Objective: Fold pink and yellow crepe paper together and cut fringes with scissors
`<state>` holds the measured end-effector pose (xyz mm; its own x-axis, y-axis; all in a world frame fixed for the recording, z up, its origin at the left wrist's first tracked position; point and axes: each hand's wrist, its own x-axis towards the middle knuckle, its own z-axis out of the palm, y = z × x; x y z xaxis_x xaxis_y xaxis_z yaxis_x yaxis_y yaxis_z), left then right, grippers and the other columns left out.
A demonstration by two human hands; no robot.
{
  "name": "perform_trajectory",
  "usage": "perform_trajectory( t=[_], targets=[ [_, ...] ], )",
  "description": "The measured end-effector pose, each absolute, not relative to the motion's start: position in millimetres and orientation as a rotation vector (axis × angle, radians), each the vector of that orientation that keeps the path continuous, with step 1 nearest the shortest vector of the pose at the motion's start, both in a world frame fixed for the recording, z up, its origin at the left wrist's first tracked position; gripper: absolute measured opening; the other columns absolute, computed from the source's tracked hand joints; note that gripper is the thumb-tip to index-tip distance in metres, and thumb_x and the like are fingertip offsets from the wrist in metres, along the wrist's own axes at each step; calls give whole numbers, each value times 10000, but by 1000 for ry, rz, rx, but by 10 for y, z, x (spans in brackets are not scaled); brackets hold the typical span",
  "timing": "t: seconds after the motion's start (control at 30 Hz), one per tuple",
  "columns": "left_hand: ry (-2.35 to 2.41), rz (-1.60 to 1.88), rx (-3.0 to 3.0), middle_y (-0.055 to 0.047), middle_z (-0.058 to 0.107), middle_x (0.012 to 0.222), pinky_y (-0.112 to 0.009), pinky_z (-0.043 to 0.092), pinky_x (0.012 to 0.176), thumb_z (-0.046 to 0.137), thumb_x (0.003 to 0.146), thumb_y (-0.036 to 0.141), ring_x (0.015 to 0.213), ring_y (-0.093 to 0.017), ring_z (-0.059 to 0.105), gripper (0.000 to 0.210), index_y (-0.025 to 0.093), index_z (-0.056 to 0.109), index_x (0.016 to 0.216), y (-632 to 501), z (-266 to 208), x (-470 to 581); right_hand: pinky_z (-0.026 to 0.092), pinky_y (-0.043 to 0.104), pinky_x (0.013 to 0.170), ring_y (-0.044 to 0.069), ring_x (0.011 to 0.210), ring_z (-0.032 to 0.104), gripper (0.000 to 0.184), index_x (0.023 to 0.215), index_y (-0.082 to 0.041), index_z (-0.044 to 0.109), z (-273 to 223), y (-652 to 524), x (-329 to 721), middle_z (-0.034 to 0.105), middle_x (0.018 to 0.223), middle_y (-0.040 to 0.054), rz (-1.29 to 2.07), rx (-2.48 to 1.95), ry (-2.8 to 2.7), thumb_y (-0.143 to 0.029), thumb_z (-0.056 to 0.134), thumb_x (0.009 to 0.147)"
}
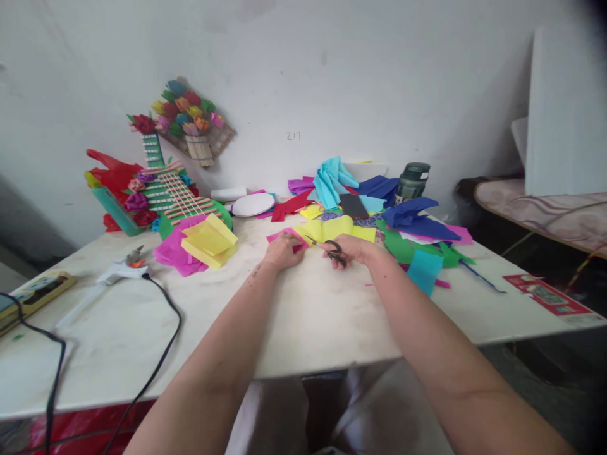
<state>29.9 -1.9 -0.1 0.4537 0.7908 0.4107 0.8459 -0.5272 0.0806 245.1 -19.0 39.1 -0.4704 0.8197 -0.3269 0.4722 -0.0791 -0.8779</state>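
In the middle of the table my right hand (348,249) is closed on a pair of scissors with dark handles (336,251). Their blades (313,241) point left, toward my other hand, over the edge of a yellow paper sheet (339,229). My left hand (284,250) has its fingers bent and pressed together on a small piece of pink paper (300,239), which shows on both sides of them. The yellow sheet lies just behind both hands. Whether the blades touch any paper is too small to tell.
To the left lie yellow and magenta paper (208,241), a hot glue gun (124,270) with a black cord, and a power strip (35,294). Paper-flower crafts (165,183) stand behind. A dark bottle (412,181), a phone (353,206) and coloured paper (412,215) sit to the right.
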Motion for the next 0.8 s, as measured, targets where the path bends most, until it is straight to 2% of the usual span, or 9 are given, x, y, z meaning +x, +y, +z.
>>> perform_trajectory(
  t=[0.2, 0.33, 0.6, 0.8],
  targets=[
    [-1493, -599, -2502, -69, 640, 1006, -350, 428, 896, 466, 778, 365, 1028, -221, 501, 321, 203, 680, 954, -35, -10, 371, 328, 170, 317, 91, 370, 518, 495, 799, -94, 553, 353, -151, 2468, 590, 478, 40, 1567, -1402, -1800, -587, 521, 764],
    [-1515, -627, -2451, -69, 647, 989, -347, 443, 867, 474, 778, 360, 1017, -233, 495, 300, 200, 692, 909, -32, -34, 414, 281, 160, 293, 89, 358, 517, 481, 799, -101, 549, 332, -116, 2485, 589, 473, 39, 1545, -1431, -1792, -580, 514, 773],
    [-1547, -625, -2435, -59, 653, 980, -341, 444, 855, 436, 820, 389, 1014, -232, 488, 326, 208, 699, 887, -32, -35, 444, 210, 154, 276, 85, 361, 528, 515, 809, -104, 557, 347, -93, 2579, 607, 502, 46, 1576, -1438, -1939, -613, 543, 727],
    [-1560, -602, -2461, -59, 654, 969, -339, 438, 861, 420, 838, 400, 1023, -227, 486, 339, 216, 699, 896, -52, -9, 426, 211, 167, 293, 85, 347, 507, 526, 789, -97, 573, 426, -157, 2602, 599, 467, 48, 1475, -1446, -2097, -617, 553, 714]
  ],
)
